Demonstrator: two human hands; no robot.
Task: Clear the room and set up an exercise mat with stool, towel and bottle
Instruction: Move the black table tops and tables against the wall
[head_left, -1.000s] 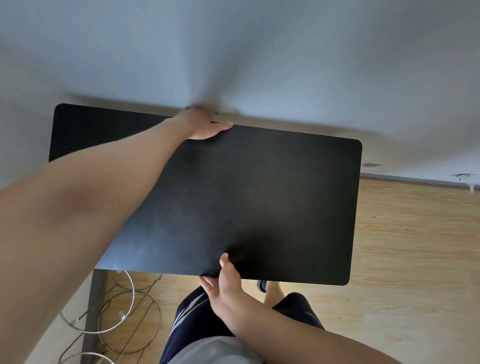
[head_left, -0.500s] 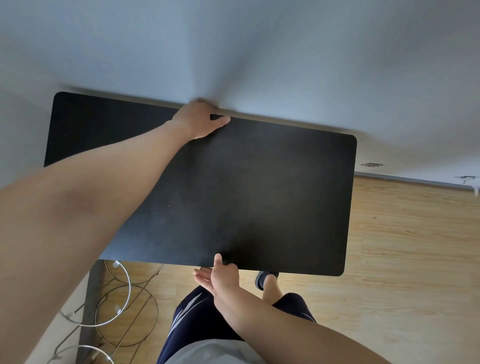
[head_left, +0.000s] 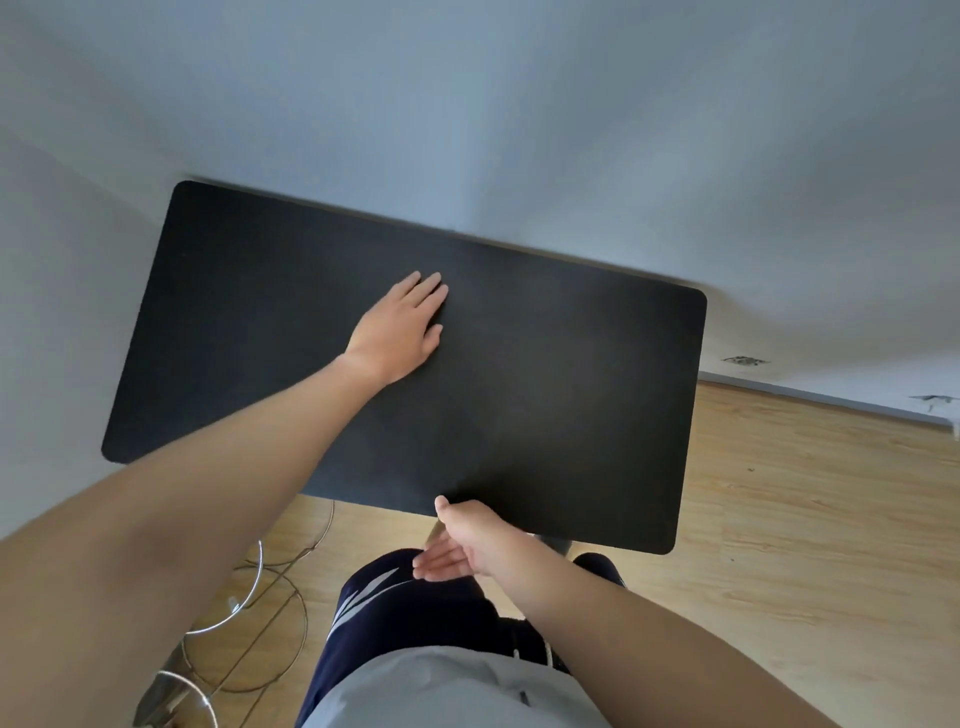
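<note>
A bare home room: pale painted wall (head_left: 519, 104) across the top, light wood-plank floor (head_left: 805, 519) at right, chrome wire stool frame (head_left: 249, 623) at lower left.

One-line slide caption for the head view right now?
Left hand flat on the black tabletop, right hand at its near edge, beside the white wall.
</note>
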